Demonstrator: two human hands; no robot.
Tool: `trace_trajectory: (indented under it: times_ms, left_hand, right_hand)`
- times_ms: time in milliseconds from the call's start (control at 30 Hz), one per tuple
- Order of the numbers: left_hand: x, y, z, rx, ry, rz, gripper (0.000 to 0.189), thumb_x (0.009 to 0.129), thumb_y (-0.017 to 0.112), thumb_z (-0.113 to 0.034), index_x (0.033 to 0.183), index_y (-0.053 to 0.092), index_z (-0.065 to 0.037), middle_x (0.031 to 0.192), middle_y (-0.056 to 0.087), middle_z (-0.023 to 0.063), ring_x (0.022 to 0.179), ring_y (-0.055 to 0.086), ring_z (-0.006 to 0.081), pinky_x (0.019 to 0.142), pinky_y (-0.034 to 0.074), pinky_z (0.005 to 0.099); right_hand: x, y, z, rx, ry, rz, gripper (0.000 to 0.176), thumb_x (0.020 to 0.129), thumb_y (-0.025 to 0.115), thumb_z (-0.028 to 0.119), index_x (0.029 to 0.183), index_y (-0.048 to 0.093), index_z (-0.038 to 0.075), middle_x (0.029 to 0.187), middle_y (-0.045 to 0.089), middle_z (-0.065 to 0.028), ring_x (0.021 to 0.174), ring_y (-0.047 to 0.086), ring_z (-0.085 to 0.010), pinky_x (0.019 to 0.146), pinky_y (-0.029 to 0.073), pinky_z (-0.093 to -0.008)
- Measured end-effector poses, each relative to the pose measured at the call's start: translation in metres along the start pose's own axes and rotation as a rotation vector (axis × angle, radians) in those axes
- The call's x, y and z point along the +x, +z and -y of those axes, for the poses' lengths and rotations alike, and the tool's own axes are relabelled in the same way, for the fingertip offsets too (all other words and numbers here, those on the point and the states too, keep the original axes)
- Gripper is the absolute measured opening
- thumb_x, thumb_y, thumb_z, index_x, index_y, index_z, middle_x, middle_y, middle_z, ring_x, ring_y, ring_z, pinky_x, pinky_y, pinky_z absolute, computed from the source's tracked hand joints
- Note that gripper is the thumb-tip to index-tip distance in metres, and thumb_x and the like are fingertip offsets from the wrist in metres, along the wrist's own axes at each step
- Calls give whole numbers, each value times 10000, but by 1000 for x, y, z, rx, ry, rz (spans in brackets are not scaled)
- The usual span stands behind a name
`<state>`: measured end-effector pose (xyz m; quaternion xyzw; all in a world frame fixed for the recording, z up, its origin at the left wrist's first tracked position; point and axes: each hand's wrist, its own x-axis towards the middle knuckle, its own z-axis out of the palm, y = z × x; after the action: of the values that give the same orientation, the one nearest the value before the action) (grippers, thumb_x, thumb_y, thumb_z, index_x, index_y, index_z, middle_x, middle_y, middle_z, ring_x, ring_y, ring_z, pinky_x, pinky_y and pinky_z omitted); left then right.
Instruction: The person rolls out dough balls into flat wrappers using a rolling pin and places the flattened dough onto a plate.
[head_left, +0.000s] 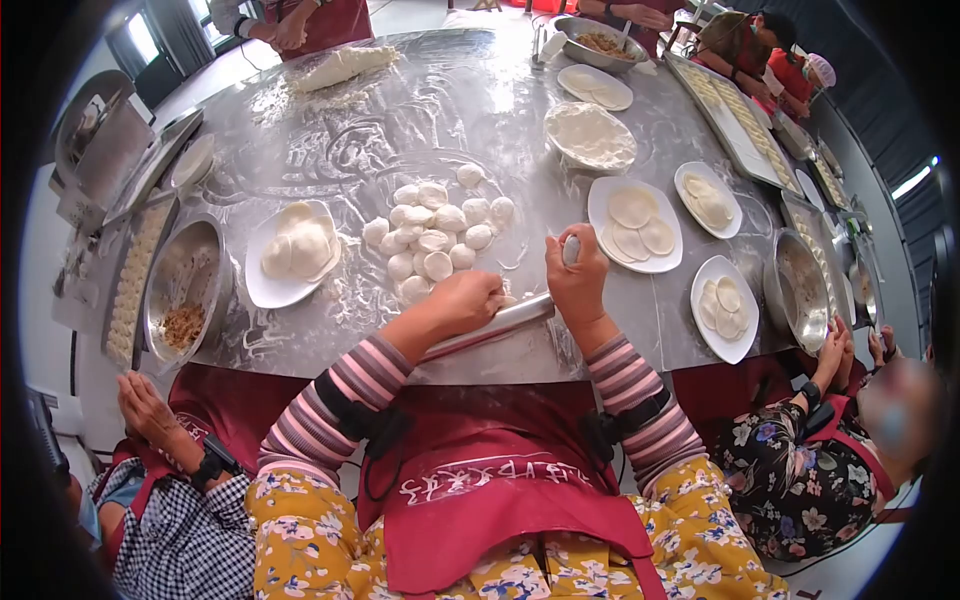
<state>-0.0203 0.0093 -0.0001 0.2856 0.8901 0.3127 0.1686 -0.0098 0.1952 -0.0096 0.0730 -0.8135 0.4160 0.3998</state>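
My right hand (578, 275) is closed around the grip of a shiny metal rolling pin (515, 316), which lies slanted near the table's front edge. A grey rounded end shows between thumb and fingers. My left hand (465, 303) is curled over the pin's middle, its fingertips pinched on a pale piece of dough (507, 300) that is mostly hidden. Just beyond my left hand is a cluster of floured dough pieces (432, 235). To the left stands a white plate (262, 290) with stacked dough wrappers (298, 243); to the right, another plate (604, 205) holds round wrappers (633, 208).
A bowl of flour (590, 135) and a dough log (345, 68) lie farther back. Metal filling bowls (218, 275) stand at both sides, beside trays of dumplings (735, 115). Smaller wrapper plates (748, 345) are at right. Co-workers' hands (150, 415) are at the table's edges.
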Motion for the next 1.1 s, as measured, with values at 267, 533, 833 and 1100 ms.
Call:
trace_trajectory:
  times_ms: [267, 533, 833, 1100]
  left_hand:
    - [-14, -4, 8, -139, 33, 88, 169, 805, 583, -135, 850, 577, 28, 777, 606, 211, 744, 595, 337, 662, 456, 394]
    - [0, 1, -4, -86, -3, 27, 167, 807, 562, -164, 833, 601, -3, 821, 623, 222, 811, 602, 385, 696, 459, 436]
    - [-15, 2, 8, -147, 2, 48, 179, 807, 578, -130, 887, 580, 30, 821, 616, 229, 803, 614, 341, 706, 460, 389]
    - [0, 3, -4, -141, -10, -11, 145, 796, 539, -106, 873, 582, 10, 840, 624, 225, 818, 605, 383, 705, 463, 429]
  right_hand:
    - [-46, -48, 26, -26, 138, 3, 209, 763, 667, 7, 861, 487, 47, 672, 546, -157, 586, 565, -375, 513, 433, -383]
    - [-4, -5, 4, -15, 10, -3, 216, 769, 665, 19, 875, 479, 51, 678, 552, -157, 594, 570, -371, 517, 433, -403]
    - [-50, -48, 21, -61, 99, -8, 235, 750, 684, -6, 850, 479, 50, 673, 551, -122, 565, 575, -329, 499, 432, -365]
    - [-6, -4, -2, -18, -27, -8, 216, 766, 671, 19, 860, 478, 45, 664, 539, -136, 577, 559, -358, 521, 437, -380]
